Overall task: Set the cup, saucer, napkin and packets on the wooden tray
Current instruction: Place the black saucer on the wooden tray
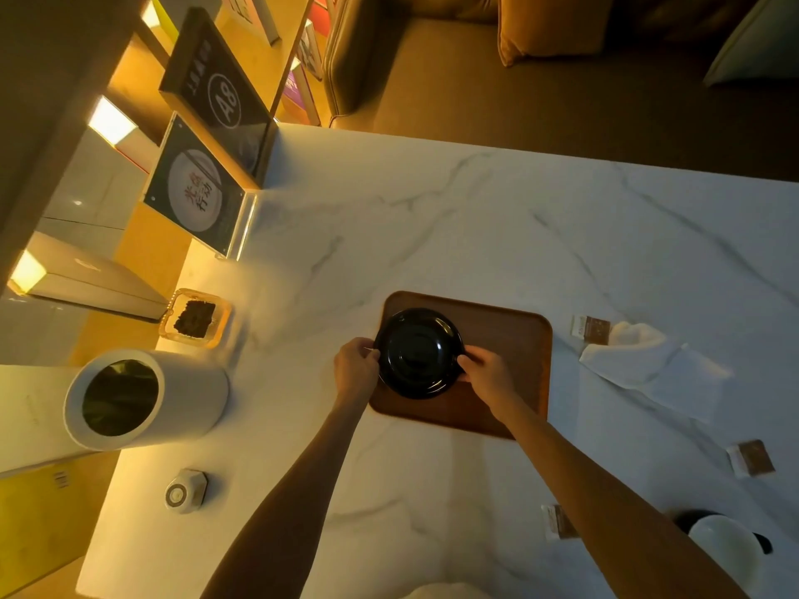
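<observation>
- Near strip of the wooden tray covered by the right forearm.
- Third packet half hidden behind that same forearm; print unreadable.
- Print on the packet by the napkin too small to read.
- Cup blurred near the lower right corner, handle indistinct.
- Tips of the fingers of the right hand tucked at the saucer rim; contact with the tray beneath not discernible.
- Desk cut off at the right and bottom edges.
- Small text on the upper sign illegible.
</observation>
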Tool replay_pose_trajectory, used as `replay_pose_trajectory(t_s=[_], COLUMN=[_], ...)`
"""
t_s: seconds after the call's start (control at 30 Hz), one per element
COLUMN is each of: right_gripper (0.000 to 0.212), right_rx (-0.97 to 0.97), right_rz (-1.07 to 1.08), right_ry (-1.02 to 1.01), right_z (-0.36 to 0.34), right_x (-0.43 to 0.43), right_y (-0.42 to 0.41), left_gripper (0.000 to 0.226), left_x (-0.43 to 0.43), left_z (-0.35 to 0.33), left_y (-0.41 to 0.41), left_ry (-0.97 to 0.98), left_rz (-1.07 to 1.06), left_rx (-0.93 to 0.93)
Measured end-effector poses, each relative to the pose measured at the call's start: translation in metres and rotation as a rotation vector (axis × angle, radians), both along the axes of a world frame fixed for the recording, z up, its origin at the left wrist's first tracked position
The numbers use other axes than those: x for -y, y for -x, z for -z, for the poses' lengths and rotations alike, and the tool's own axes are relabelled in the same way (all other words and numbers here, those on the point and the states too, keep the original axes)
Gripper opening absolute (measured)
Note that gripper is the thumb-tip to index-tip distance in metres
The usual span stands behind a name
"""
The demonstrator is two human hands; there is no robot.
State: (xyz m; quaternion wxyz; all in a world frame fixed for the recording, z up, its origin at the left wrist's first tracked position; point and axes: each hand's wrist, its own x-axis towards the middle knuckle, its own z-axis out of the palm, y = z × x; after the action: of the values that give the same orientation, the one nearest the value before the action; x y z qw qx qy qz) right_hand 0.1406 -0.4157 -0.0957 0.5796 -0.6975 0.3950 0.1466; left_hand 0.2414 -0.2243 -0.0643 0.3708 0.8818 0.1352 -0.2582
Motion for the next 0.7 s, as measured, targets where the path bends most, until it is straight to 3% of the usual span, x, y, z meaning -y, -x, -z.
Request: replay_pose_trajectory(t_s=[0.7], right_gripper=[0.033], right_rx=[0.015], right_rz=[0.034], right_ry=[-0.058], right_z=[-0.014], right_x=[-0.006], right_y=[0.003], left_gripper=[0.017], left_x=[-0.004], left_z=[0.0], left_y=[0.0], left_ry=[0.038], left_rz=[0.026], left_rx=[0.006])
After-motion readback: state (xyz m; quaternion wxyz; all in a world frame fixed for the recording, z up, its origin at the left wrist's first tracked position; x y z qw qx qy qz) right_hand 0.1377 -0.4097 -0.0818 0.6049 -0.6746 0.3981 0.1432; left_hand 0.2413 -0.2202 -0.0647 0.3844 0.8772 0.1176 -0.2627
